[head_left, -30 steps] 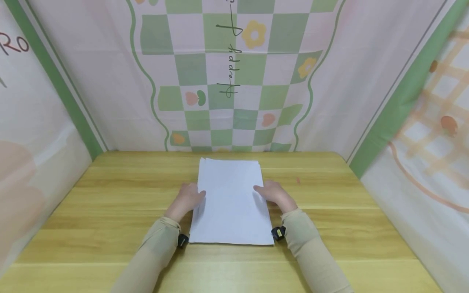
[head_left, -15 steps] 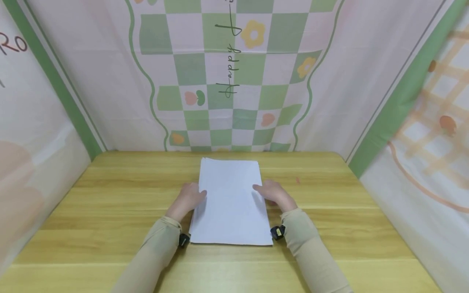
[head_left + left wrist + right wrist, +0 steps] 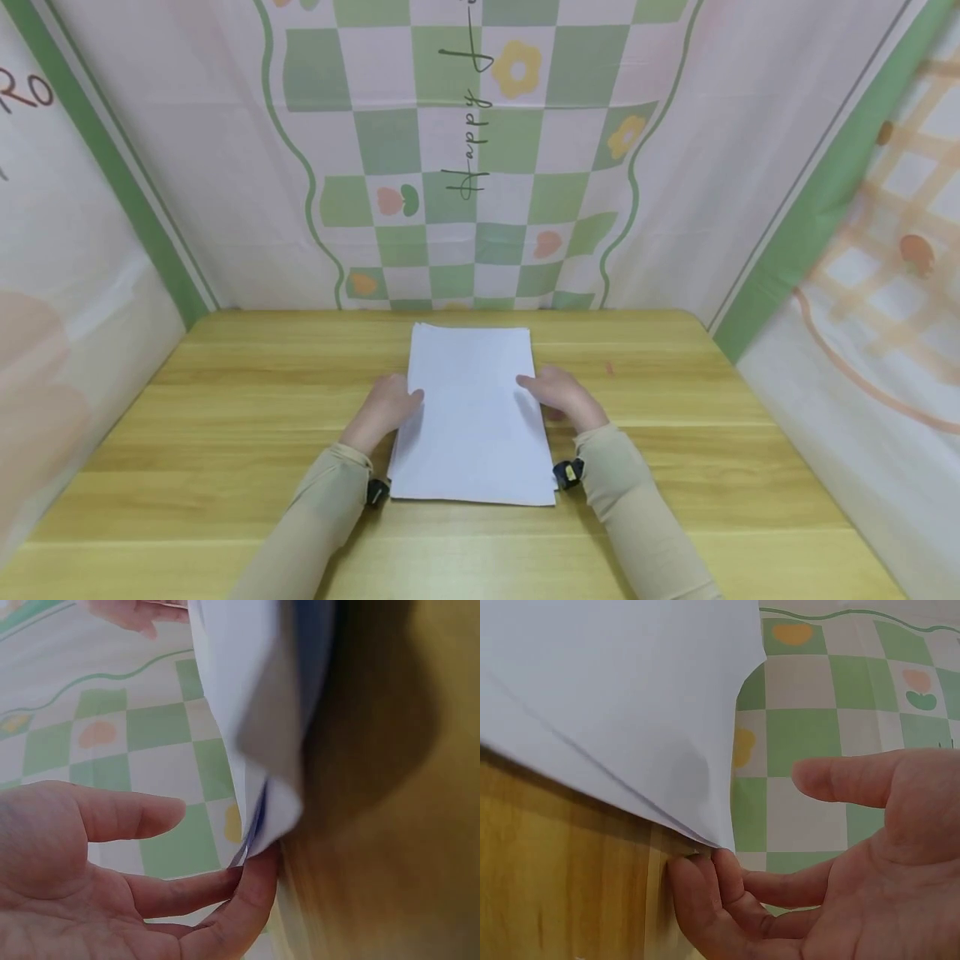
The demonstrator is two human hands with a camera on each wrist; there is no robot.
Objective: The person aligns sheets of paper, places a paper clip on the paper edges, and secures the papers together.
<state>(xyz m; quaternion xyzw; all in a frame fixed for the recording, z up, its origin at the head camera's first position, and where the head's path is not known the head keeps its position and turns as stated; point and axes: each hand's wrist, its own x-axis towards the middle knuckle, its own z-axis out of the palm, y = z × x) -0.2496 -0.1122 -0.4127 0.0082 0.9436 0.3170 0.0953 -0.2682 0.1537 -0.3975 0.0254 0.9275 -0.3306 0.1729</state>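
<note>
A stack of white paper [image 3: 472, 425] lies on the wooden table, long sides running away from me. My left hand [image 3: 384, 408] is at its left edge and my right hand [image 3: 564, 395] at its right edge. In the head view both thumbs overlap the top sheet. The left wrist view shows bent left fingers [image 3: 259, 889] touching the curled edge of the sheets [image 3: 274, 810], the thumb apart from the paper. Curled right fingers [image 3: 727, 874] meet the lower edge of the sheets [image 3: 697, 840] in the right wrist view, thumb likewise apart.
Wooden table [image 3: 247, 433] surrounds the stack. A green-and-white checked cloth [image 3: 480, 150] hangs behind the table's far edge, with printed cloths at both sides. A black wrist camera [image 3: 568, 474] sits close beside the stack's near right corner, another [image 3: 377, 492] by the near left corner.
The left hand has shifted slightly right. Sheets at the far left corner sit closer together, and a lower sheet's corner now peeks out at the near right. The right hand has barely moved.
</note>
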